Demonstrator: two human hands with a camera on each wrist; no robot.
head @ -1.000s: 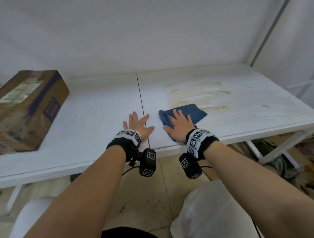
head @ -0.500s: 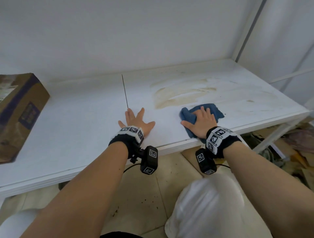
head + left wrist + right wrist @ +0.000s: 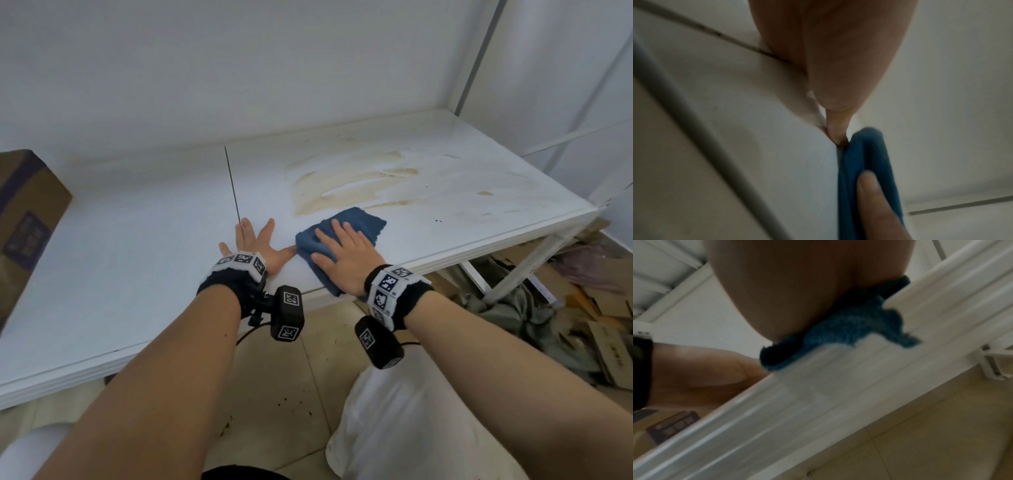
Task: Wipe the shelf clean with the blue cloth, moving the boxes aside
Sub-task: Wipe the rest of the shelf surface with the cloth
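The blue cloth [image 3: 356,224] lies on the white shelf [image 3: 137,246] near its front edge, and its near corner hangs over the edge [image 3: 849,324]. My right hand [image 3: 344,250] presses flat on the cloth with straight fingers. My left hand [image 3: 255,241] rests flat on the shelf just left of the cloth, fingers spread, its thumb tip touching the cloth [image 3: 865,162]. A brown cardboard box [image 3: 25,219] stands at the shelf's far left. Brown smeared stains [image 3: 352,185] lie behind the cloth.
A dark seam [image 3: 233,185] runs front to back across the shelf by my left hand. A white upright post [image 3: 476,58] stands at the back right corner. Cardboard scraps and fabric [image 3: 565,294] lie on the floor under the right end.
My right hand first slid the cloth right along the front edge, then back left until it met my left thumb. The left hand stayed planted.
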